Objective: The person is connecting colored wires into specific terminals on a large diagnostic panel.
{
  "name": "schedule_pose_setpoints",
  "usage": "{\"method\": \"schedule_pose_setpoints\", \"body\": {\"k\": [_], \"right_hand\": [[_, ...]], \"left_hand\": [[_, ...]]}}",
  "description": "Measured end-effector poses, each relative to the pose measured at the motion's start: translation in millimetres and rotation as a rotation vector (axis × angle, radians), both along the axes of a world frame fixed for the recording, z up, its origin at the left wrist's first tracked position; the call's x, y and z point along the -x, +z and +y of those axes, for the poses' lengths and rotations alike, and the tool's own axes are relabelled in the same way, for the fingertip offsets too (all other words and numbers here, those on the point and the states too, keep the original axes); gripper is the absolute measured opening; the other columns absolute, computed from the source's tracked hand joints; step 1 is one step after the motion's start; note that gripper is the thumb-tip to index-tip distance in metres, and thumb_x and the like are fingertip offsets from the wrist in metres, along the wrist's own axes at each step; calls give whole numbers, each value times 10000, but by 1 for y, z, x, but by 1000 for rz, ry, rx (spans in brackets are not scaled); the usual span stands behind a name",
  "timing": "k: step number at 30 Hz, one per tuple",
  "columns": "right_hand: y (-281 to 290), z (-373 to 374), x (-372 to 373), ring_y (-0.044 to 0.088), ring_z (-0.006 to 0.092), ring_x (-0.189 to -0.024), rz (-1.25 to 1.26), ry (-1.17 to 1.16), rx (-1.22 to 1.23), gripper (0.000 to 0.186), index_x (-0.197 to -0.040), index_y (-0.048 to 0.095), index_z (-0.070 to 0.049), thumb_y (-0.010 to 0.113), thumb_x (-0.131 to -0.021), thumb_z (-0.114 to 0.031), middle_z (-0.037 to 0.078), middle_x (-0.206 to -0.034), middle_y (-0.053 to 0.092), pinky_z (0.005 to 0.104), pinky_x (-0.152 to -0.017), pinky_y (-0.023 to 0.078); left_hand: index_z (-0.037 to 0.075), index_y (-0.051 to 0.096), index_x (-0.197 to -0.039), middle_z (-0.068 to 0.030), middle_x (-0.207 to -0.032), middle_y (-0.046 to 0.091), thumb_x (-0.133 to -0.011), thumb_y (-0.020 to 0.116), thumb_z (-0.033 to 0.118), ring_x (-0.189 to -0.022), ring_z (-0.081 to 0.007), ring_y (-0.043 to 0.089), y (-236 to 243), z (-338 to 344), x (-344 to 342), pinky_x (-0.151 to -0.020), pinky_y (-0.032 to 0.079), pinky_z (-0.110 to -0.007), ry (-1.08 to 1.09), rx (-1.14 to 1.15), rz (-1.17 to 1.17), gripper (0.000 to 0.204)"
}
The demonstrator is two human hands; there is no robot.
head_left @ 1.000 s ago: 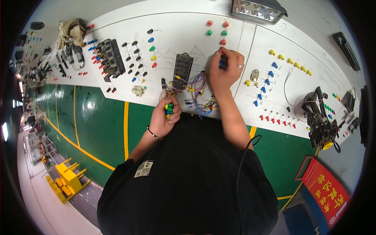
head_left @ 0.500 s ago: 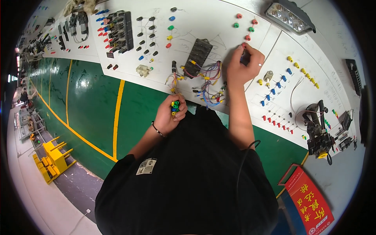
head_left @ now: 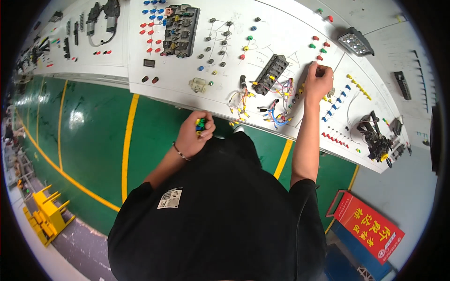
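Note:
My left hand (head_left: 196,135) is closed around a small bunch of coloured plugs (head_left: 200,124), green, blue and yellow, held near my chest below the white panel's (head_left: 281,37) lower edge. My right hand (head_left: 318,82) reaches up to the white panel with its fingers pinched on something small at a red socket (head_left: 319,58); what it pinches is hidden by the fingers. Left of that hand sit a black terminal block (head_left: 271,73) and a tangle of coloured wires (head_left: 280,110).
The panel carries a black fuse box (head_left: 181,23), rows of red, blue, green and yellow sockets, a lamp unit (head_left: 355,43) and a black mechanism (head_left: 375,136) at the right. Below lie a green floor with yellow lines (head_left: 126,136), a yellow stand (head_left: 46,216) and a red sign (head_left: 372,225).
The view has swung so the panel sits higher and farther left. My right hand stays at the red sockets. My left hand stays closed on the plugs, a little lower off the panel.

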State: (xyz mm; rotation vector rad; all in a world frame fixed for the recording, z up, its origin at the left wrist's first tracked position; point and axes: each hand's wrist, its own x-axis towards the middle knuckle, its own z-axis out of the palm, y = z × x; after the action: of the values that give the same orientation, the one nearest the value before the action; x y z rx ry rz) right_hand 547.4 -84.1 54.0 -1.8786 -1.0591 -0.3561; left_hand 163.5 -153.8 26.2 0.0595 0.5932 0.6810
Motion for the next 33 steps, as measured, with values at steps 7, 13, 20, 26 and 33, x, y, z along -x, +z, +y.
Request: {"method": "schedule_pose_setpoints", "body": {"k": [7,13,20,26,33], "right_hand": [[21,-2,-10,634,405,-769,-295,-121,375,335,-821,604,-58,573,-937,-371,179,-816,660,490,-672,490],[41,-4,-14,648,389,-926,-318,12,716,359,-1045,649,-109,471,-980,-414,185,-1018,688,479,-792,501],[46,-14,38,658,337,-755,-149,-78,444,301,-920,652,-68,557,-965,-350,147,-842,693,427,-673,493],[21,-69,209,579,154,-635,291,554,407,63,-928,628,-24,598,-936,-78,75,-844,643,277,-588,465],[-12,-74,315,554,170,-591,374,881,563,295,-1118,656,-75,717,-831,-43,58,-855,580,301,-549,452]], "left_hand": [[51,505,-888,-36,-694,462,-967,463,170,-511,-106,418,-12,23,57,-402,313,-219,-26,0,24,148],[33,521,-855,-46,-687,487,-962,485,180,-517,-109,413,-17,35,87,-407,291,-220,-73,3,30,186],[-37,608,-1024,-153,-964,645,-962,458,198,-820,-247,617,-35,43,94,-703,512,-296,-115,-23,-13,285],[-98,512,-1304,-235,-1385,522,-984,372,243,-1328,-357,476,-31,45,98,-1133,362,-451,-63,-66,-220,489],[-70,472,-1355,-170,-1303,567,-996,370,225,-1222,-261,532,-44,47,94,-1073,409,-392,-36,13,-242,476]]}}
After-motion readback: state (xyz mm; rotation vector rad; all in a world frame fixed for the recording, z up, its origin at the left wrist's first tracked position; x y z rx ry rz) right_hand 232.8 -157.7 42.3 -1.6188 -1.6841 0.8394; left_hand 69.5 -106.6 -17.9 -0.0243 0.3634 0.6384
